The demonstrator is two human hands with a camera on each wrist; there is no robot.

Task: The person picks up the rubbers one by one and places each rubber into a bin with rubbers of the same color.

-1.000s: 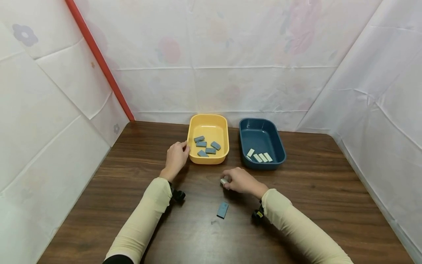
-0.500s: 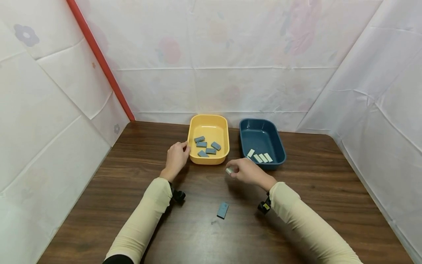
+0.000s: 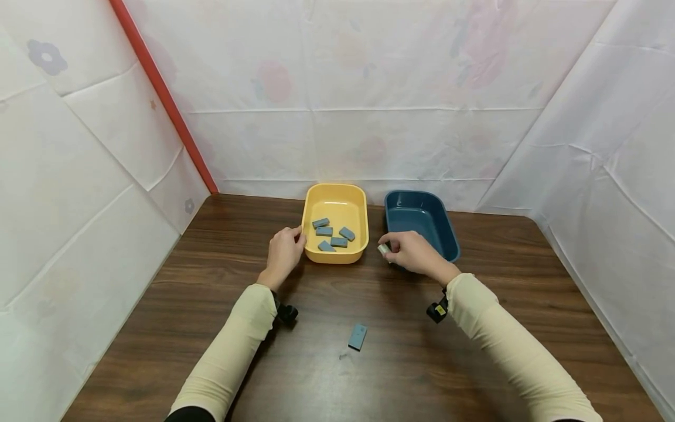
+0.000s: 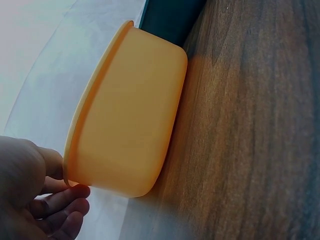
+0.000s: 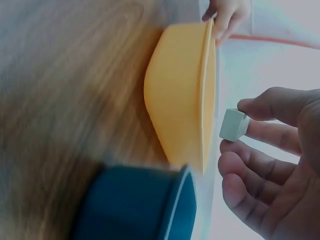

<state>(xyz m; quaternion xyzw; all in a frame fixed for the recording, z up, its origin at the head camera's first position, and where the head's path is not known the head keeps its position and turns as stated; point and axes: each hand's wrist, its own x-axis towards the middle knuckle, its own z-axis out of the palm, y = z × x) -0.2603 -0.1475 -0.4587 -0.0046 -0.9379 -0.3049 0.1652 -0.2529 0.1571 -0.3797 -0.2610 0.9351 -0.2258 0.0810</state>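
Observation:
My left hand (image 3: 285, 255) pinches the left rim of a yellow plastic tub (image 3: 337, 258); in the left wrist view the thumb and fingers (image 4: 62, 200) meet at its lip. Inside the tub lie several grey-blue rectangular blocks (image 3: 338, 241). My right hand (image 3: 413, 253) holds a small pale block (image 5: 233, 125) between thumb and fingertips. It is raised over the near left corner of a dark blue tub (image 3: 422, 220), beside the yellow one. That hand hides the blue tub's near end and the pale blocks there.
One grey-blue block (image 3: 357, 337) lies on the dark wooden table (image 3: 253, 363), nearer to me than both tubs. White patterned sheeting (image 3: 337, 140) hangs behind the table and along both sides. A red strip (image 3: 163, 97) runs down the back left corner.
My right hand has lifted the pale block from near the table and carried it right and away from me to the blue tub. The left hand stays at the yellow tub's rim.

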